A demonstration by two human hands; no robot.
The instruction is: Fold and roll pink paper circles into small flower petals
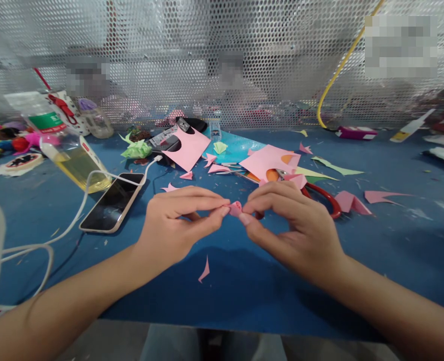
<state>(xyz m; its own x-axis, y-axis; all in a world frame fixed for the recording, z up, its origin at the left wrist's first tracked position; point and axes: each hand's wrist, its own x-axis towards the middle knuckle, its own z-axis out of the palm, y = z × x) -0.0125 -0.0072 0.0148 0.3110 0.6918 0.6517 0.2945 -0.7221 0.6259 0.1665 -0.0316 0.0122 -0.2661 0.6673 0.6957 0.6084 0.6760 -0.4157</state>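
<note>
A small rolled piece of pink paper [236, 208] is held up over the blue table between my two hands. My left hand [184, 220] pinches its left end between thumb and fingertips. On the other side, my right hand [293, 225] grips the right edge with thumb and index finger. Behind my right hand lie scissors with red handles [325, 198], partly hidden by it. Pink paper sheets with curved cut-outs [187, 148] lie beyond my hands. A thin pink scrap [205, 269] rests on the table nearer to me.
A phone [114, 203] with a white cable [82, 208] lies at left, beside a tilted bottle of yellow liquid [81, 165]. Crumpled green paper [137, 149] and a blue sheet [237, 145] sit farther back. Perforated metal panel [192, 30] closes the far side. A glue bottle [410, 128] is at right.
</note>
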